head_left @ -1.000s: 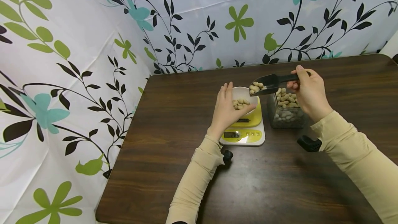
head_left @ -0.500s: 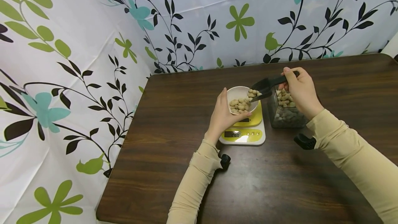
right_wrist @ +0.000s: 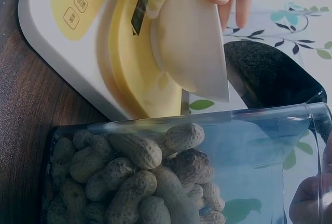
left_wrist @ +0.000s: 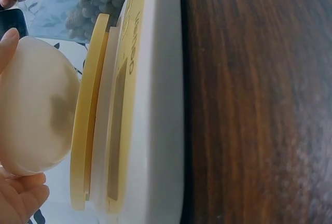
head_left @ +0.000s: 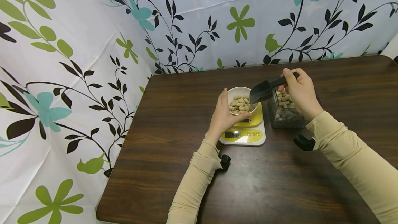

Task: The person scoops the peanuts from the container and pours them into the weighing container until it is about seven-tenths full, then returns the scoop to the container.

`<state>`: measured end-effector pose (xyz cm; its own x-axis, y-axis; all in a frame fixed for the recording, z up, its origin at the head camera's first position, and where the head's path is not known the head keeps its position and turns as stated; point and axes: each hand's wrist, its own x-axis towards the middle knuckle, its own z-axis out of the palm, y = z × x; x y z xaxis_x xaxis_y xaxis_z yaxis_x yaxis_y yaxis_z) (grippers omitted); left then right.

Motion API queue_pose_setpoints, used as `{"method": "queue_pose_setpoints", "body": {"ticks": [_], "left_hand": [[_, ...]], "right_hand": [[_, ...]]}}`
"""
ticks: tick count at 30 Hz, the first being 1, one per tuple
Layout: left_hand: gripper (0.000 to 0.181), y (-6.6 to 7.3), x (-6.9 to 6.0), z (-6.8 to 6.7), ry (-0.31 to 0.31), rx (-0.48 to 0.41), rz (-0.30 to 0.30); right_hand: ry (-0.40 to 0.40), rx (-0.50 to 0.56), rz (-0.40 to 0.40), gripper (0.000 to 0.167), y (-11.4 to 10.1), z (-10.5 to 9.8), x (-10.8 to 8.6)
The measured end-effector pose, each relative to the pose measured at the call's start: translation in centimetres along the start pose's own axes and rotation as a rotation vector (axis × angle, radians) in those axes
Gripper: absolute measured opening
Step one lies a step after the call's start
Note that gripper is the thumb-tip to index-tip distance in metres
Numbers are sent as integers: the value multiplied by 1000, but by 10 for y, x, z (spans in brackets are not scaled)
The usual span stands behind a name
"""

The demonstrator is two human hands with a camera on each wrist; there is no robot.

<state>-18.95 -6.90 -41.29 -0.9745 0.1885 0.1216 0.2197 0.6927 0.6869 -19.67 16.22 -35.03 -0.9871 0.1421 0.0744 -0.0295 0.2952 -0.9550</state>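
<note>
A white bowl (head_left: 244,92) of peanuts (head_left: 240,104) stands at the yellow platform of a kitchen scale (head_left: 242,137). My left hand (head_left: 224,117) holds the bowl between thumb and fingers, on opposite sides of its wall, as the left wrist view shows. In my right hand (head_left: 300,91) is the handle of a black scoop (head_left: 262,92). The scoop is tipped down over the bowl's right rim, and no peanuts show in it. Beneath the right hand is a clear square container (head_left: 287,119) holding more peanuts (right_wrist: 127,182).
All of this stands on a dark brown wooden table (head_left: 161,155). A white curtain (head_left: 199,20) with leaf and flower prints hangs behind the table and along its left side. The container stands just right of the scale.
The scoop has moved left and tipped over the bowl, and its peanuts have dropped in. My left hand has closed in on the bowl. The scale's display reading has changed.
</note>
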Motion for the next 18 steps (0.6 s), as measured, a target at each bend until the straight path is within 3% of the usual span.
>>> {"method": "queue_pose_setpoints", "body": {"ticks": [6, 13, 18], "left_hand": [[118, 2, 2, -2, 5, 38, -2], [115, 11, 10, -5, 39, 75, 48], [109, 26, 15, -6, 28, 44, 88]], "right_hand": [[11, 71, -15, 35, -1, -2, 0], [78, 366, -59, 30, -5, -13, 1], [157, 473, -119, 25, -11, -29, 1]]}}
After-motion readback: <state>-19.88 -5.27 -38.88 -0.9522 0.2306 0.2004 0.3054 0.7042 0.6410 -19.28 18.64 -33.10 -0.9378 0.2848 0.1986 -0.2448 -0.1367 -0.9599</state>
